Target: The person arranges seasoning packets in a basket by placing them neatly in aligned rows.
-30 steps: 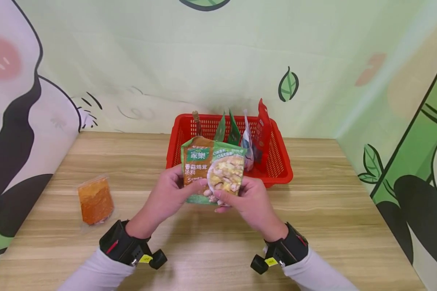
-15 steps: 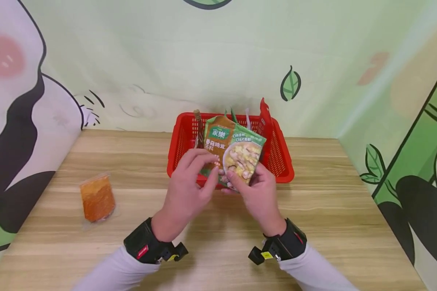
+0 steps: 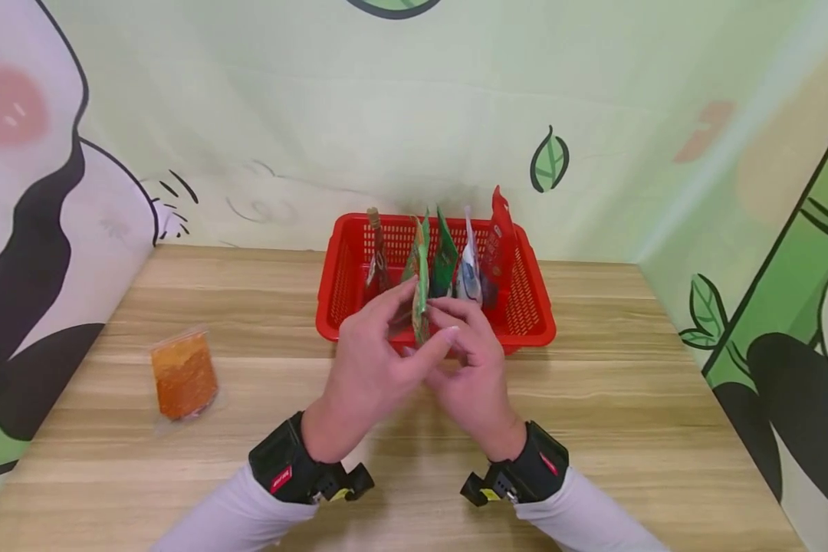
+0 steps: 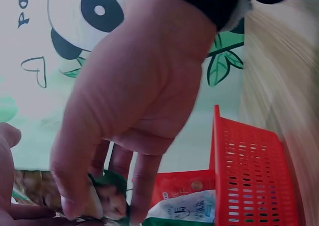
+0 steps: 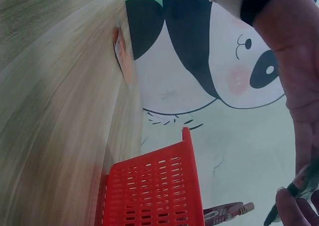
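Observation:
A green-and-brown soup mix packet (image 3: 421, 287) is held edge-on above the front of the red basket (image 3: 540, 326). My left hand (image 3: 376, 356) grips its lower part, fingers on the left side; in the left wrist view the thumb lies across the packet's printed face (image 4: 112, 203). My right hand (image 3: 474, 372) holds the same packet from the right with bent fingers, close against the left thumb. Inside the basket stand a brown packet (image 3: 378, 272) with a cork-like top, green packets (image 3: 445, 257), a white-and-blue packet (image 3: 469, 272) and a red packet (image 3: 500, 245).
A clear bag of orange-red contents (image 3: 185, 376) lies on the wooden table (image 3: 262, 307) at the left. Behind the basket rises a cartoon-printed backdrop (image 3: 283, 115), which also runs along both sides.
The packet has gone from facing me to edge-on, and forward over the basket's front. My left hand let go briefly, then took hold again further right. The orange-red bag stays put.

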